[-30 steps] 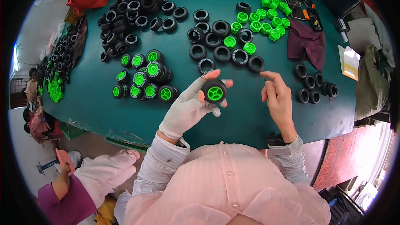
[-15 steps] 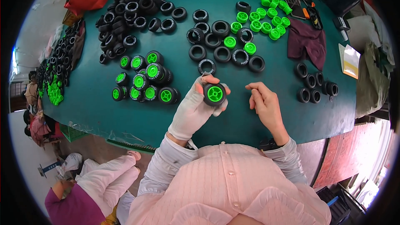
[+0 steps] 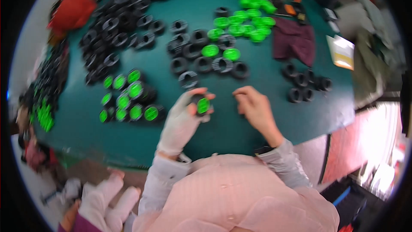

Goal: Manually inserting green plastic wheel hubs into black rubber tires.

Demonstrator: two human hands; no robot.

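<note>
My left hand [image 3: 177, 125], in a pale glove with bare fingertips, is closed round a small toy wheel [image 3: 203, 105] with a black tyre and a green hub. The hub face is turned toward the right. My bare right hand [image 3: 256, 111] hovers a short way to the right, fingers loosely bent and apart, with nothing seen in them. Left of the gloved hand stands a group of assembled wheels [image 3: 135, 89], some stacked. Beyond both hands lie loose black tyres [image 3: 203, 64] and two green hubs [image 3: 231, 54]. Motion blurs the picture.
A large heap of tyres [image 3: 122, 19] covers the far left of the green table [image 3: 240, 131]. Green hubs [image 3: 253, 4] spread across the back. On the right are a maroon cloth [image 3: 294, 41], several tyres [image 3: 300, 77] and a card [image 3: 341, 53]. Another person's legs [image 3: 116, 204] show lower left.
The whole view has shifted, so the table's things sit further left. In my left hand the wheel has turned, its hub swinging to the right. My right hand stays empty beside it.
</note>
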